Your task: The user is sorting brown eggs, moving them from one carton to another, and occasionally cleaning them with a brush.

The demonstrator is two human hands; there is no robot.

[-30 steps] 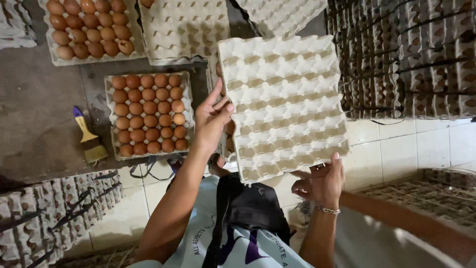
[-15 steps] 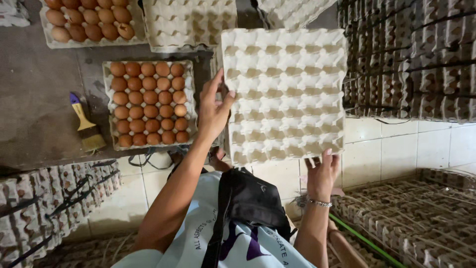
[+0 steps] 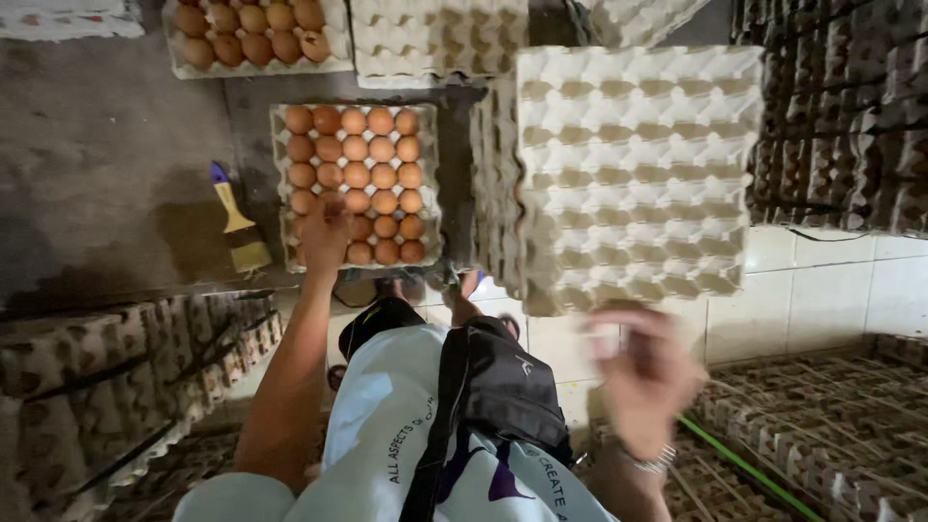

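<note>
Empty egg tray [image 3: 633,174], pale pulp: lying on a tray stack at the counter [image 3: 106,164] edge, overhanging and liable to be tipping off. Full egg tray [image 3: 356,186]: left hand [image 3: 326,232] pressing flat, unclenched, risking cracking eggs. Right hand [image 3: 646,372]: blurring, released, holding nothing.

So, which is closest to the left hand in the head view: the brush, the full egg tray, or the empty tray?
1. Full egg tray: the left hand rests on it.
2. Brush: just left of the hand.
3. Empty tray: far right.
</note>
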